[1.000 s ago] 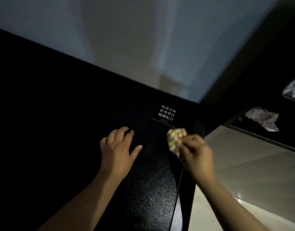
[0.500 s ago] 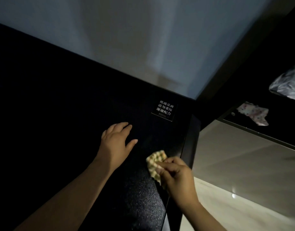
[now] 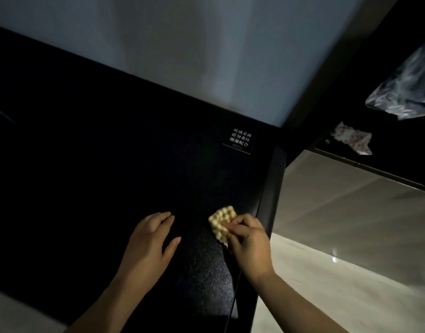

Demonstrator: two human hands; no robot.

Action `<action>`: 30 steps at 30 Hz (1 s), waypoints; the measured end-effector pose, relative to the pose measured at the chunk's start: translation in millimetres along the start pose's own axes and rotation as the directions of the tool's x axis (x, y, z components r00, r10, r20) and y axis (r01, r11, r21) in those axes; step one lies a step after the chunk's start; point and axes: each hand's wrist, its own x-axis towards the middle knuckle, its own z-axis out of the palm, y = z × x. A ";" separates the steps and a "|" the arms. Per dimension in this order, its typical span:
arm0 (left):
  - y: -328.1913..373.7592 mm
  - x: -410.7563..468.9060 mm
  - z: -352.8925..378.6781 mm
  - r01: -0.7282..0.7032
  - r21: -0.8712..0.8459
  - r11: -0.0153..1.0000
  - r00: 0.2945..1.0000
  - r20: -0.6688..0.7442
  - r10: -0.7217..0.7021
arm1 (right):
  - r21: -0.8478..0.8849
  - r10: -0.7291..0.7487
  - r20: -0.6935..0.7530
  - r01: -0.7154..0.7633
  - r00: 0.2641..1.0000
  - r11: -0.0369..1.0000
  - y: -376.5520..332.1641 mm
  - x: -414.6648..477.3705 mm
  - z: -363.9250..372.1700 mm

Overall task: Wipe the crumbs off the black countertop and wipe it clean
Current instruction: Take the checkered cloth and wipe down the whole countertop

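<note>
As left hand rests, right hand pinches cloth.

You have very little light here. The black surface swallows most of it: its left side is featureless black, and only by its near right edge does a faint sheen pick out a speckled grain. The wall behind glows a blotchy, smeared blue-grey. Your left hand and right hand show dull and soft-edged; the checked cloth pinched in the right is the palest thing on the surface. The label at the far right corner is soft but readable. A small glint marks the pale floor, and the plastic bag beyond is streaked with blur.
</note>
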 end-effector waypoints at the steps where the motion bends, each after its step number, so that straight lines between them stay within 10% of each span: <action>1: -2.3 -4.2 -1.8 0.006 0.007 1.000 1.000 0.004 -0.006 | 0.029 0.029 0.031 -0.030 0.999 0.999 -2.3 0.7 -4.1; 11: -12.4 -12.4 -4.6 -0.021 0.016 1.000 0.996 0.088 0.020 | -0.125 0.131 -0.210 -0.159 0.969 0.979 2.8 -0.3 -1.5; 18: -16.4 -36.4 -19.5 -0.047 -0.040 0.998 0.998 0.041 0.049 | 0.085 0.113 0.044 -0.116 0.993 0.990 -25.8 -80.9 7.7; 23: -29.7 -85.3 -12.2 -0.075 -0.030 0.997 0.996 0.053 0.076 | 0.057 0.229 -0.206 -0.222 0.951 0.973 -22.3 -53.6 -16.4; 30: -36.8 -121.6 -7.8 -0.062 -0.032 0.998 0.998 0.025 0.063 | -0.056 0.100 -0.133 -0.108 0.986 0.993 -37.5 -141.1 29.8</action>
